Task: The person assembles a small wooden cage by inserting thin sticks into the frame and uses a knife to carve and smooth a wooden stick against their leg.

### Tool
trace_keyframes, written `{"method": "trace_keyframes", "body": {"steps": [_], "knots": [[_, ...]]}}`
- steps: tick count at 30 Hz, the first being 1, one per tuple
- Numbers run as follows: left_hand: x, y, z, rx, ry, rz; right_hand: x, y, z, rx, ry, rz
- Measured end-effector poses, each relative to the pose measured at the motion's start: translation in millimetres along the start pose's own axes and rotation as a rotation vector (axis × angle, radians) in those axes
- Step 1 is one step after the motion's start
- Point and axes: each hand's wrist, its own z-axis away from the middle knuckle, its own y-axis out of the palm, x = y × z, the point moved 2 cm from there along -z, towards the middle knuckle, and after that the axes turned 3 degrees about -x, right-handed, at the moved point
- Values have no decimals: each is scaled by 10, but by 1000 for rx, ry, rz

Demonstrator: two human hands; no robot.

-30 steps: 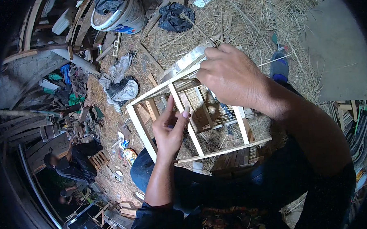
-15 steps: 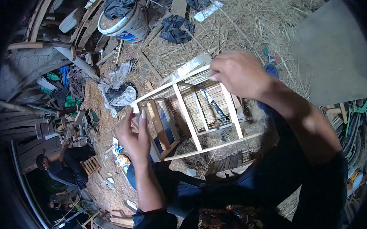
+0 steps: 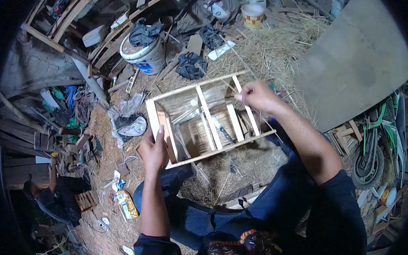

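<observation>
Ground: straw (image 3: 273, 42) and wood scraps cover the floor of a crowded workshop; it is dim at the edges.
Grey board: a big flat panel (image 3: 356, 61) lies at the right, beside the straw.
Seated person: another person (image 3: 57, 197) sits low at the far left, well apart from the work, next to a small slatted crate (image 3: 85, 201).
Wooden frame: a light frame of thin slats (image 3: 203, 120), shaped like an open box, is held above the worker's knees, in the middle of the view, tilted a little down to the left.
Bucket: a white bucket (image 3: 141, 55) with dark cloth inside stands behind the frame, apart from it.
Left hand: the left hand (image 3: 154, 150) grips the left end of the frame, fingers closed around the end slat, thumb pointing up along it.
Right hand: the right hand (image 3: 256, 97) is at the far right corner of the frame, fingers curled narrow and pinching a thin strip (image 3: 237, 87) there.
Small cup: a checked cup (image 3: 253, 16) stands far behind, near the top edge.
</observation>
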Motion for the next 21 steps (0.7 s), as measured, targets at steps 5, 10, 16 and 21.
{"method": "trace_keyframes", "body": {"steps": [5,10,16,21], "knots": [[-1159,301,-601,99,113,-102,78,-681,-209,-205,41,-198],[-1678,1097,-1398,77,382,-362,-449,-982,-667,-412,57,-406],[-1996,2184,-1827,162,528,-543,-1369,-880,-1074,-589,304,-826],[-1702,2937,-2087,244,603,-638,-2159,-438,-1424,-621,428,-948]]}}
